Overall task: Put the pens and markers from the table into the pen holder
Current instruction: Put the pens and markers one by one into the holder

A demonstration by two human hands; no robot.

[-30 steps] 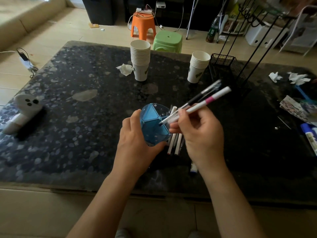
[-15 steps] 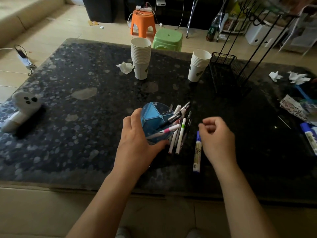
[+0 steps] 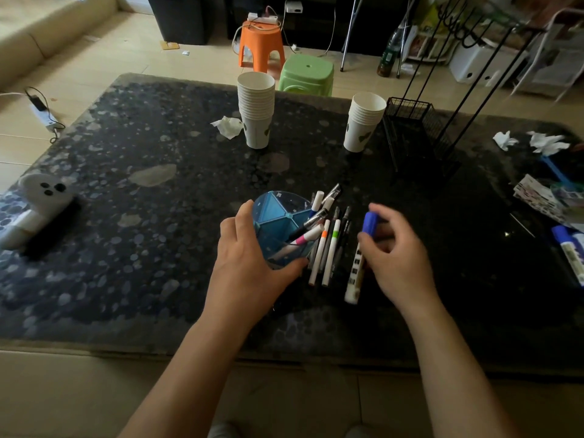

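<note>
A blue pen holder [image 3: 274, 216] with divided compartments stands near the table's front edge, and my left hand [image 3: 249, 263] is wrapped around its left side. A pink-banded marker [image 3: 301, 240] and a dark pen [image 3: 311, 221] lean in it, tips pointing right. Several pens [image 3: 328, 248] lie on the table against the holder's right side. Just right of them is a thick white marker with a blue cap [image 3: 369, 223]. My right hand [image 3: 395, 251] has its thumb and fingers closed around that marker's cap end. Another blue-capped marker [image 3: 568, 251] lies at the far right.
Two stacks of paper cups [image 3: 256, 112] [image 3: 363, 124] stand at the back of the dark table [image 3: 126, 248]. A black wire rack [image 3: 417, 134] rises at back right. Crumpled tissues [image 3: 546, 142] and papers [image 3: 537, 197] lie at right, a white toy [image 3: 38, 197] at left.
My right hand dropped the two pens into the holder, moved right and closed on the blue-capped marker, whose cap end has shifted away from me. My left hand stayed on the holder.
</note>
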